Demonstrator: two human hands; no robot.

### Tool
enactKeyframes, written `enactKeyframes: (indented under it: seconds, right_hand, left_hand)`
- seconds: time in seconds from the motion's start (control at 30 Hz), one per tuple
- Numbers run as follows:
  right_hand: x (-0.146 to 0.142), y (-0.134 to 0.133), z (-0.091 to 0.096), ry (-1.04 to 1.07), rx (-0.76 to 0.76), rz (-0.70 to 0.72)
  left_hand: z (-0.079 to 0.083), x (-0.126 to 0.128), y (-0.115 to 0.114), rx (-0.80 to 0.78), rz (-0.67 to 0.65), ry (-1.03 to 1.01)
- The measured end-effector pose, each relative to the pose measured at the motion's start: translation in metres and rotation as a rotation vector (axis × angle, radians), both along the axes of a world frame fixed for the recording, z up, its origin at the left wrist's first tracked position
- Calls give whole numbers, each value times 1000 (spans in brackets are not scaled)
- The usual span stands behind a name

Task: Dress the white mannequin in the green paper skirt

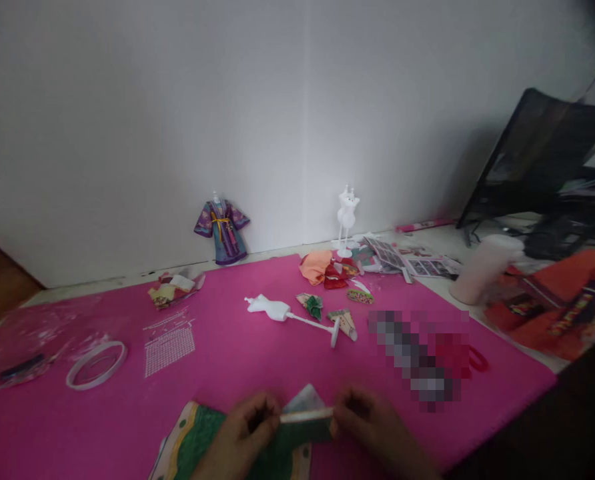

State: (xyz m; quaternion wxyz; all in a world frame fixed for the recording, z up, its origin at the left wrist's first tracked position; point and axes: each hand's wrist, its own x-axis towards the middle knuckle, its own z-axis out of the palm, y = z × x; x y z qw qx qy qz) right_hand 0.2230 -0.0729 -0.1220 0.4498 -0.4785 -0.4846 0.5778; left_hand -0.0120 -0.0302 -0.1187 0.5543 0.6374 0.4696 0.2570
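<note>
Near the front edge of the view, my left hand [250,423] and my right hand [365,417] pinch the two ends of a green fabric piece [307,430] with a pale upper edge. It is stretched between my fingers. A whitish pointed flap [305,399] shows behind that edge. Beneath my left hand lies a larger green cloth [197,433] with a cream and yellow border; whether it joins the held piece I cannot tell. Beyond my hands a white doll dress form [275,310] lies on its side, beside small patterned fabric pieces [344,323].
A doll dress form in a purple robe [223,230] and bare white dress forms [347,217] stand by the wall. On the pink mat [257,363] lie a white tape roll [97,365], a sheet of small gems [170,350] and fabric scraps [317,267]. A pale cylinder [485,270] stands right.
</note>
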Motion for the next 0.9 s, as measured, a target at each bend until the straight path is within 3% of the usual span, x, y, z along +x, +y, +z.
enactKeyframes:
  seconds: [0.2, 0.33, 0.67, 0.9]
  right_hand:
    - [-3, 2, -9, 37, 2, -18]
    - [-2, 1, -10, 49, 8, -21]
    - [-1, -3, -12, 64, 5, -46]
    - [-1, -3, -16, 48, 10, -56]
  left_hand:
    - [-26, -8, -3, 41, 24, -17]
    - [-33, -11, -5, 99, 24, -10]
    - [-18, -7, -4, 46, 31, -34]
    - [-18, -7, -8, 86, -10, -9]
